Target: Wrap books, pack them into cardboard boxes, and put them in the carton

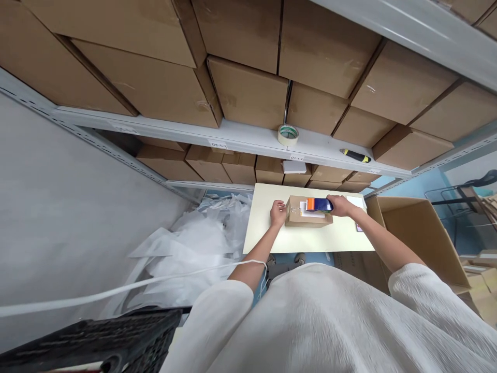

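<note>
As I judge it, taping step: right hand [339, 205], fingers wrapped round dispenser [320, 205]; box [309, 222] under it, beside left hand [278, 213], finger state unclear to me; next calls for steadying.

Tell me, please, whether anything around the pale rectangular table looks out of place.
White, translucent, plastic-looking sheeting lies in a crumpled heap left of the table, looking untidy against the brown cardboard boxes stacked in rows.
</note>
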Motion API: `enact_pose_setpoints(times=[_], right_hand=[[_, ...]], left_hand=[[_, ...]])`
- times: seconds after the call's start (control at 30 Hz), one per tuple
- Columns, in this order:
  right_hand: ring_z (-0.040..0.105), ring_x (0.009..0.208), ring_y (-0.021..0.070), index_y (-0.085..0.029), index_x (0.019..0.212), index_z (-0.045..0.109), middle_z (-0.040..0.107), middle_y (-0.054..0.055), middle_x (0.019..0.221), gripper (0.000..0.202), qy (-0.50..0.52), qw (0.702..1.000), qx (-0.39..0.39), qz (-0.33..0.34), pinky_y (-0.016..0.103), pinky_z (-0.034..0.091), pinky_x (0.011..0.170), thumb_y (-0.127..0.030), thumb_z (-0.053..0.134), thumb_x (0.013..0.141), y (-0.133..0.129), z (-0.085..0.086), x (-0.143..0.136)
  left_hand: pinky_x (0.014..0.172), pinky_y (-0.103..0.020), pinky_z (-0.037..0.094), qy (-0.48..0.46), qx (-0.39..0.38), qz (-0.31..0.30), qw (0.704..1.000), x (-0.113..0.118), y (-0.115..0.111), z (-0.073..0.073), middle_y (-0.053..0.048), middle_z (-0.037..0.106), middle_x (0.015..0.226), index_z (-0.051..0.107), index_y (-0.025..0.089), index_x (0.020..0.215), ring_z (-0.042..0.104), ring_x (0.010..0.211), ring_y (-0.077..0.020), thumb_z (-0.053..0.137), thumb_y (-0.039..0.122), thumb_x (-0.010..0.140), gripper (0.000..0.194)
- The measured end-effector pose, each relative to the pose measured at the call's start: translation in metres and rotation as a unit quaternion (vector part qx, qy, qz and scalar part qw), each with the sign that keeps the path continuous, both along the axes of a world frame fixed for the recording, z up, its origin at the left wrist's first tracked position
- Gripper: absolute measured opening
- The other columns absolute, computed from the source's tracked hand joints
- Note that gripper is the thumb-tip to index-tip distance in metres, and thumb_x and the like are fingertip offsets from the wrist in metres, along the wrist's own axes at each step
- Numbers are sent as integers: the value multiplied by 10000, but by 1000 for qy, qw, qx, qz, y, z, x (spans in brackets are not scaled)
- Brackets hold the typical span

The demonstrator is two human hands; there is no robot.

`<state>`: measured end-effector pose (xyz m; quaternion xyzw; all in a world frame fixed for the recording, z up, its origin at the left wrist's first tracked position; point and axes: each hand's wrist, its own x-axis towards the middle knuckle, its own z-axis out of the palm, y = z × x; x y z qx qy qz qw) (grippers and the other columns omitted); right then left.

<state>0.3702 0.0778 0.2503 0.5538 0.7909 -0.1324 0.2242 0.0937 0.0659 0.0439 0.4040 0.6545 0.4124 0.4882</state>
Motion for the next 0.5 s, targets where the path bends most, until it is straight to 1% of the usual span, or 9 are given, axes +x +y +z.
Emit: enact_pose_setpoints(times=[0.07, 0.1, 0.17, 0.23, 0.3, 0.37, 0.4, 0.5], right_hand=[[672, 1095, 296, -221, 1196, 601, 746, 118, 1196, 326, 3, 1000, 3, 0, 324, 420, 843, -371, 736, 939, 0, -4, 1], [668, 1106, 297, -219, 1193, 604, 739, 123, 1207, 327, 6, 1000, 6, 1, 324, 424, 850, -373, 738, 937, -1, -5, 2], [661, 1127, 299, -213, 1182, 609, 722, 134, 1230, 329, 16, 1000, 15, 5, 323, 432, 860, -377, 743, 929, -1, -9, 4], [660, 1127, 297, -213, 1169, 612, 718, 135, 1232, 330, 27, 999, 18, 7, 320, 435, 854, -368, 751, 913, -1, -10, 5], [671, 1104, 289, -223, 1171, 609, 733, 118, 1213, 333, 38, 999, 10, 6, 315, 430, 834, -350, 754, 900, -1, -9, 6], [687, 1074, 280, -239, 1189, 601, 753, 97, 1199, 346, 41, 999, -4, 3, 311, 421, 818, -341, 751, 894, -1, -6, 7], [694, 1065, 278, -246, 1200, 598, 761, 92, 1200, 358, 40, 999, -10, 3, 311, 417, 816, -338, 753, 891, -1, -5, 7], [705, 1073, 284, -261, 1229, 592, 771, 92, 1213, 386, 35, 999, -23, 5, 320, 413, 842, -338, 754, 887, 1, -1, 8]], left_hand=[[974, -405, 589, 2, 18, -48, 999, -5, -4, 6, -79, 773, 1092, 662, 232, 1207, 760, 1002, -231, 615, 168, 919, 299], [1002, -420, 585, 19, 30, -69, 997, -7, -6, 10, -90, 778, 1142, 659, 236, 1253, 758, 1060, -241, 571, 166, 944, 329], [1095, -454, 553, 83, 81, -109, 987, -10, -10, 20, -120, 745, 1335, 639, 236, 1355, 711, 1249, -265, 513, 159, 973, 409], [1206, -478, 478, 155, 158, -178, 959, -11, -13, 33, -130, 660, 1516, 613, 233, 1445, 592, 1445, -285, 523, 173, 979, 479], [1284, -503, 393, 209, 202, -273, 917, -10, -14, 44, -130, 583, 1622, 561, 227, 1540, 483, 1555, -309, 596, 224, 964, 577], [1331, -533, 310, 253, 200, -347, 880, -9, -14, 52, -140, 498, 1704, 466, 219, 1636, 389, 1624, -330, 659, 282, 948, 717], [1344, -547, 274, 274, 189, -369, 868, -8, -14, 54, -146, 449, 1740, 411, 218, 1676, 342, 1652, -335, 674, 307, 949, 778], [1363, -567, 207, 322, 148, -400, 845, -9, -14, 58, -152, 342, 1799, 279, 226, 1743, 246, 1696, -329, 652, 358, 985, 855]])
